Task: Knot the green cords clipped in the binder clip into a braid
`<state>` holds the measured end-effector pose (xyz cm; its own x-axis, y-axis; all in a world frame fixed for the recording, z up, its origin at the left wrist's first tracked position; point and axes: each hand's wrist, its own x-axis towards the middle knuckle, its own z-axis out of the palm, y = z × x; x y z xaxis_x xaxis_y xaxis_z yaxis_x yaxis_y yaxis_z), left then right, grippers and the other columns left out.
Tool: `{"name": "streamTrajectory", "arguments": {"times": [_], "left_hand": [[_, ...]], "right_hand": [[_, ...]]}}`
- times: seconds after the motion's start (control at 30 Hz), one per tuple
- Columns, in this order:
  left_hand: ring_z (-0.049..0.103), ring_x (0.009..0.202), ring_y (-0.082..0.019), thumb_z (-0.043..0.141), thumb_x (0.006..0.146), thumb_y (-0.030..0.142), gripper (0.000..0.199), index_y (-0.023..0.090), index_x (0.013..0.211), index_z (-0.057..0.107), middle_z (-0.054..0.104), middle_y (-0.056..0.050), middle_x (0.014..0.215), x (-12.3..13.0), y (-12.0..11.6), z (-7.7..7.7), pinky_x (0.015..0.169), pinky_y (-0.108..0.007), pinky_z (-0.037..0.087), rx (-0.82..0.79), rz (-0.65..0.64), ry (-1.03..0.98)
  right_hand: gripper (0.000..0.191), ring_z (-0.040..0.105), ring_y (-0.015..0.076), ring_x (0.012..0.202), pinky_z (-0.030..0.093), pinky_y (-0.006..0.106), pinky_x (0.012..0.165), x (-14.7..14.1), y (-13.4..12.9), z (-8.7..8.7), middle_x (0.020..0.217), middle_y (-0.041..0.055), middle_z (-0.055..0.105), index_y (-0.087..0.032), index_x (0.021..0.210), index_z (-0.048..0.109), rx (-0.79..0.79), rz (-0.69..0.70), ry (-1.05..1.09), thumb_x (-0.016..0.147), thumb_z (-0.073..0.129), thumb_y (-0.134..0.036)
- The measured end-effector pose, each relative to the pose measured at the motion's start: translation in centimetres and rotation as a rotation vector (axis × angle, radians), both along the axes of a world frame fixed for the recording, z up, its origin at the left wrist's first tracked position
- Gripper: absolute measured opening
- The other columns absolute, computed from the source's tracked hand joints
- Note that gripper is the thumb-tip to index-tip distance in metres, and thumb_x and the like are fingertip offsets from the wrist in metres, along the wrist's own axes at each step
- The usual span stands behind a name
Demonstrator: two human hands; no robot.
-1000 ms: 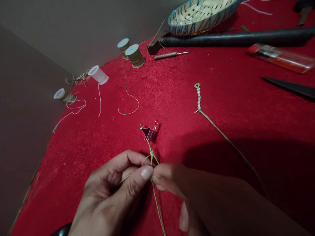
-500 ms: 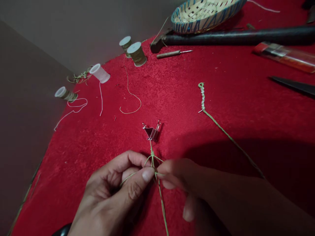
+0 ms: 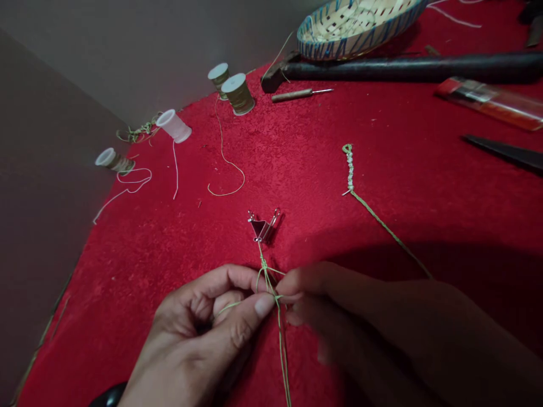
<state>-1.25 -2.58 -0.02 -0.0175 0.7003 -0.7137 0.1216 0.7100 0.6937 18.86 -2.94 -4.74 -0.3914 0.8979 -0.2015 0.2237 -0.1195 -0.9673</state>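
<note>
A binder clip (image 3: 260, 229) on the red cloth grips the top of thin green cords (image 3: 281, 345), which have a small knotted part just below it. My left hand (image 3: 212, 325) pinches the cords between thumb and index finger, and one strand runs back under its curled fingers. Close against it, my right hand (image 3: 322, 299) has its thumb and index finger closed on a green strand, right of the central cords. Loops of cord spread between the knot and my fingertips. Below the hands the long cord ends hang toward the bottom edge.
A knotted green cord piece (image 3: 350, 169) lies to the right. Thread spools (image 3: 240, 96) stand along the left edge. At the back are a basket (image 3: 360, 42), a hammer (image 3: 339, 70) and an awl (image 3: 292, 96). Dark blades (image 3: 504, 151) and an orange packet (image 3: 487, 102) lie right.
Both hands have shifted slightly right with the cords between them. My right hand has turned a little and its fingers are drawn closer together. The loop left of the knot is narrower.
</note>
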Motion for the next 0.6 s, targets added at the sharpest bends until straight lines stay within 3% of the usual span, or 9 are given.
{"name": "streamTrajectory", "arguments": {"times": [0.1, 0.2, 0.3, 0.43, 0.6], "left_hand": [[0.036, 0.053, -0.007, 0.096, 0.074, 0.052, 0.035, 0.022, 0.081, 0.079, 0.052, 0.004, 0.06, 0.3, 0.0, 0.3, 0.05, -0.012, 0.037, 0.004, 0.04, -0.014], [0.04, 0.054, -0.007, 0.096, 0.073, 0.051, 0.036, 0.021, 0.08, 0.079, 0.056, 0.003, 0.062, 0.4, -0.2, 0.2, 0.053, -0.014, 0.042, 0.011, 0.064, 0.033], [0.04, 0.053, -0.007, 0.098, 0.071, 0.05, 0.034, 0.022, 0.078, 0.078, 0.055, 0.003, 0.06, 0.1, -0.5, -0.5, 0.051, -0.012, 0.04, 0.055, 0.085, -0.016], [0.037, 0.05, -0.006, 0.097, 0.075, 0.045, 0.029, 0.022, 0.078, 0.079, 0.058, 0.004, 0.06, -0.1, -0.6, -1.2, 0.047, -0.01, 0.033, 0.093, 0.064, -0.114], [0.04, 0.056, -0.008, 0.093, 0.08, 0.043, 0.023, 0.023, 0.08, 0.08, 0.055, 0.004, 0.063, -0.1, -0.4, -1.1, 0.052, -0.011, 0.039, 0.135, 0.013, -0.098]], "right_hand": [[0.02, 0.073, 0.0194, 0.091, 0.063, 0.037, 0.08, 0.3, 0.2, 1.6, 0.111, 0.0058, 0.074, -0.019, 0.115, 0.073, -0.002, 0.002, -0.001, 0.106, 0.065, -0.034], [0.017, 0.073, 0.0161, 0.075, 0.061, 0.029, 0.073, 0.2, 0.5, 3.1, 0.086, 0.0, 0.077, -0.021, 0.111, 0.076, -0.011, -0.026, -0.021, 0.106, 0.061, -0.025], [0.021, 0.071, 0.015, 0.062, 0.054, 0.023, 0.059, -0.4, 0.9, 2.9, 0.065, -0.0032, 0.073, -0.023, 0.104, 0.077, -0.024, -0.071, -0.055, 0.103, 0.056, -0.023], [0.019, 0.069, 0.0118, 0.053, 0.042, 0.023, 0.047, -1.2, 1.2, 1.9, 0.061, -0.0073, 0.073, -0.026, 0.08, 0.074, 0.018, -0.168, -0.009, 0.091, 0.062, -0.017], [0.023, 0.063, 0.0052, 0.055, 0.046, 0.016, 0.053, -1.2, 1.0, 3.4, 0.068, -0.0135, 0.071, -0.025, 0.096, 0.068, -0.009, -0.304, 0.004, 0.093, 0.061, -0.003]]}}
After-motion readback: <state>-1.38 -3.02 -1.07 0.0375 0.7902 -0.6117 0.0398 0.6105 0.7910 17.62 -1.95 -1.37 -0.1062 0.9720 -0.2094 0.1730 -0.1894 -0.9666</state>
